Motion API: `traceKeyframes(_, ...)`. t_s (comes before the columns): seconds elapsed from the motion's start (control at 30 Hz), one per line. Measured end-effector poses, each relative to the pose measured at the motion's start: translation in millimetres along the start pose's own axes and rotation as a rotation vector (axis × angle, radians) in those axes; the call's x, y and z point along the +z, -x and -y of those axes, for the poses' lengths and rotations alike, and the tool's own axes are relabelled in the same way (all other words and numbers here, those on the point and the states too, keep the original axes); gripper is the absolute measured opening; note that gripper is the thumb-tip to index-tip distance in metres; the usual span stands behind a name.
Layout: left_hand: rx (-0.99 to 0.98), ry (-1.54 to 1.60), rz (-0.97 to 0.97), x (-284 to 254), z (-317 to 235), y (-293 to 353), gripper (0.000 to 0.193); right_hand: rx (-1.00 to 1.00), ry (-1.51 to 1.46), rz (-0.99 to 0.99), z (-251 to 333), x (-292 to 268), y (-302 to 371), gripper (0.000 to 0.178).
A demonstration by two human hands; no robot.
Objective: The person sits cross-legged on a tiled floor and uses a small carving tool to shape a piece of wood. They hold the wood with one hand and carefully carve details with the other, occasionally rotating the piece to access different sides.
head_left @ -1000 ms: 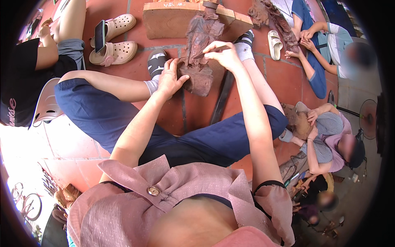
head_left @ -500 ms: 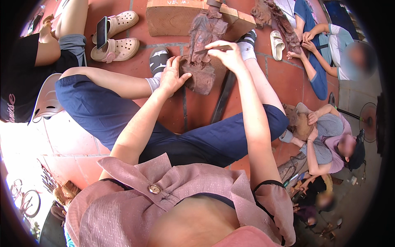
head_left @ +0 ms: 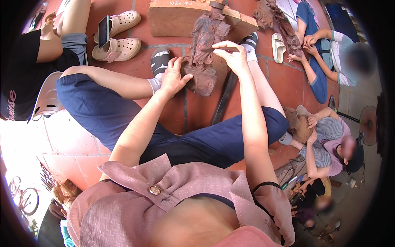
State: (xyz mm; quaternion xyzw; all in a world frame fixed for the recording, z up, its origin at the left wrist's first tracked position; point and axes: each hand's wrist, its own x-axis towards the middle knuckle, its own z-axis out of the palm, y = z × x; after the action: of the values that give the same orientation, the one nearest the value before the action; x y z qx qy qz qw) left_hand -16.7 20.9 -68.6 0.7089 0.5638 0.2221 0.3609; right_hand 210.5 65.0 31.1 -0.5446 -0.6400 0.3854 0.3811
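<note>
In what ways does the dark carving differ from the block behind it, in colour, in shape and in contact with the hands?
Colour: the carving is dark reddish-brown, while the block is light tan.
Shape: the carving has uneven folds and ridges; the block has broad, flat faces.
Contact: the left hand is at the carving's base, while no hand touches the block.
Both look wooden.
</note>
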Motion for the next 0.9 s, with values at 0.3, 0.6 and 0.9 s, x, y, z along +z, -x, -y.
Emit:
traceKeyframes(0.3,0.018,0.015,-0.01,1.2,2.0,0.2,0.077,-0.035,0.058,0.029,12.4,1.6,-6.0,0.014)
traceKeyframes(0.6,0.012,0.035,0.0,-2.8,-3.1,1.1,0.077,-0.021,-0.022,0.167,12.2,-2.3,-15.6,0.015)
traceKeyframes(0.9,0.006,0.029,-0.004,-1.9,-2.6,0.6,0.076,0.069,-0.071,0.116,12.3,-15.5,-23.8,0.015)
